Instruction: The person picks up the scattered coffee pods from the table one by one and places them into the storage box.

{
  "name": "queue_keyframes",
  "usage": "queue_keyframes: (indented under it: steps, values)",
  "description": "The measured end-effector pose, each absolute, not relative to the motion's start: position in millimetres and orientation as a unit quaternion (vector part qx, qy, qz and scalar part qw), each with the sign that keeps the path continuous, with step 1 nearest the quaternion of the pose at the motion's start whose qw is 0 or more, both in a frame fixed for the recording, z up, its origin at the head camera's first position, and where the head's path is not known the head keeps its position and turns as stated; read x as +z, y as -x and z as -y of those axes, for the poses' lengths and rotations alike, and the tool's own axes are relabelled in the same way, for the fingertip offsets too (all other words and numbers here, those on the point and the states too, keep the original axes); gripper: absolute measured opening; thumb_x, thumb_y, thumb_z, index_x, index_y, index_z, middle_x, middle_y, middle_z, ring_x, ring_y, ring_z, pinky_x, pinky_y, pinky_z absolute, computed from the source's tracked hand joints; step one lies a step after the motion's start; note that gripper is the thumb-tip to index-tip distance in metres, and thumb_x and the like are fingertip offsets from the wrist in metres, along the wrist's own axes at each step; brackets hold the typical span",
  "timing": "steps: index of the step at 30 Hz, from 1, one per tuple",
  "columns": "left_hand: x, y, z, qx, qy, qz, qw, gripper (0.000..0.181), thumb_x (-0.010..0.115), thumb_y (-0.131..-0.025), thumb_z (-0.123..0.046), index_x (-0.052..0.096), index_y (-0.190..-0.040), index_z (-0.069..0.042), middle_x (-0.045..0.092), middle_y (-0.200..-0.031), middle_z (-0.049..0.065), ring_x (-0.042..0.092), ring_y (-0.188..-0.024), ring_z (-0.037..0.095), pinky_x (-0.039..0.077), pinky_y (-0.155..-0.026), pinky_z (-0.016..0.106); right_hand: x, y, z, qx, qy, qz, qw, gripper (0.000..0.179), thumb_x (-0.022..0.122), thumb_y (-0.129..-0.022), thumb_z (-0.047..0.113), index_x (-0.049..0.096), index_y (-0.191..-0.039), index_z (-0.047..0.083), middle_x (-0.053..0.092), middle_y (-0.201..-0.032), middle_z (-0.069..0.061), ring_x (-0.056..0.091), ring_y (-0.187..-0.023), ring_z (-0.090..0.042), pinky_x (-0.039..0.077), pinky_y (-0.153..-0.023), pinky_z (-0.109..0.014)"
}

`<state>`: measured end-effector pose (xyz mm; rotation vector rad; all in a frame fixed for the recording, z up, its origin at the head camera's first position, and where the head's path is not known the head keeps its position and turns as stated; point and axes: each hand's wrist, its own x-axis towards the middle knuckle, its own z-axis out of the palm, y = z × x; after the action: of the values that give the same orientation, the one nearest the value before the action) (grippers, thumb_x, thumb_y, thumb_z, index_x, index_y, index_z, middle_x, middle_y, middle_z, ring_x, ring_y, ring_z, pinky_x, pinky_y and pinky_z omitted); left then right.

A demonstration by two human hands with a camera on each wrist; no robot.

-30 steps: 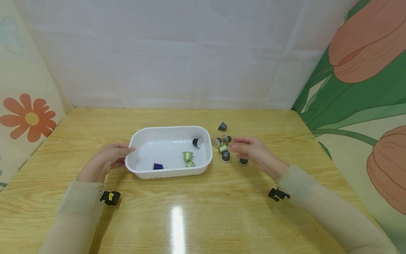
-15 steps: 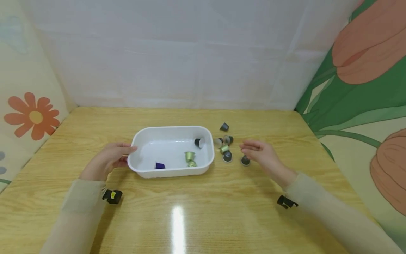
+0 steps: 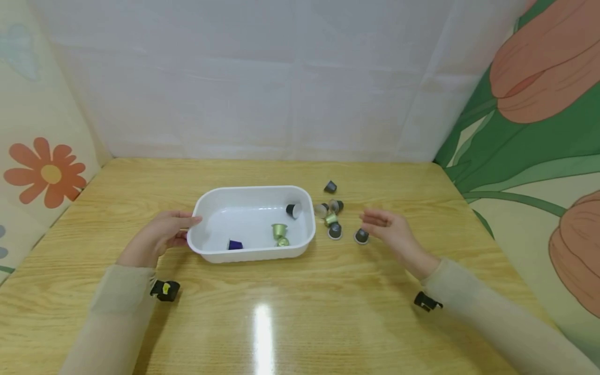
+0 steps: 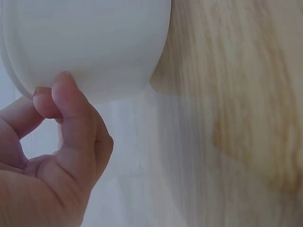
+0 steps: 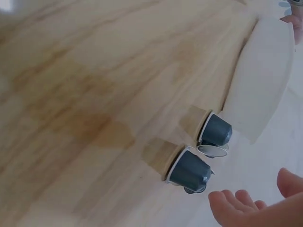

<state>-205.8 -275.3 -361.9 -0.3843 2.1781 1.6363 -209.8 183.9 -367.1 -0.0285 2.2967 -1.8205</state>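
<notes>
At its left end, my left hand (image 3: 161,233) pinches the rim of a white plastic basin (image 3: 253,255), thumb on top and fingers curled beneath, as the left wrist view shows. Inside lie a purple coffee capsule (image 3: 235,245), two green ones (image 3: 279,231) and a black one (image 3: 292,210). My right hand (image 3: 391,232) hovers beside a dark coffee capsule (image 3: 361,236) standing on its wide rim. Its fingers are relaxed with nothing between them; in the right wrist view the fingertips stay apart from the dark capsule (image 5: 190,169).
Right of the basin sits a cluster of capsules, including a green one (image 3: 330,220) and a dark one (image 3: 335,231). Another dark capsule (image 3: 330,186) lies farther back on the wooden table (image 3: 300,317). A white sheet (image 3: 262,104) hangs behind the table.
My right hand has drawn back to the right, away from the cluster, leaving the single dark capsule fully visible. The left hand keeps its hold on the basin.
</notes>
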Motion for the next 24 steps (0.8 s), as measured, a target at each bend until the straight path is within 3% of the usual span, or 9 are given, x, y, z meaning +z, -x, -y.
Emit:
queue_keyframes:
  steps: [9,17,24]
  values:
    - [-362.5,205.9,275.2,0.586,0.137,-0.775,0.194,0.044,0.054,-0.100,-0.017,0.042,-0.128,0.015,0.060,-0.080,-0.004,0.060,-0.069,0.010,0.056,-0.065,0.024,-376.0,209.5,-187.6,-0.565,0.014,-0.818,0.106,0.054,0.061,-0.096,0.006,0.038,-0.144,-0.004,0.039,-0.148,-0.020,0.034,-0.138,-0.034,0.031,-0.111,-0.044]
    - [-362.7,204.8,275.4,0.585,0.132,-0.777,0.191,0.045,0.054,-0.100,-0.017,0.041,-0.129,0.016,0.061,-0.081,-0.004,0.061,-0.070,0.009,0.056,-0.066,0.025,-383.9,211.8,-188.8,-0.536,0.022,-0.833,0.137,0.066,0.063,-0.094,0.006,0.027,-0.149,-0.003,0.027,-0.154,-0.021,0.024,-0.142,-0.036,0.025,-0.114,-0.046]
    - [-362.7,204.5,276.3,0.578,0.130,-0.782,0.193,0.047,0.054,-0.100,-0.018,0.040,-0.130,0.016,0.061,-0.083,-0.003,0.061,-0.072,0.009,0.056,-0.068,0.025,-391.9,218.2,-190.2,-0.492,0.032,-0.857,0.147,0.066,0.066,-0.092,0.007,0.031,-0.147,-0.004,0.028,-0.153,-0.021,0.024,-0.141,-0.039,0.021,-0.114,-0.048]
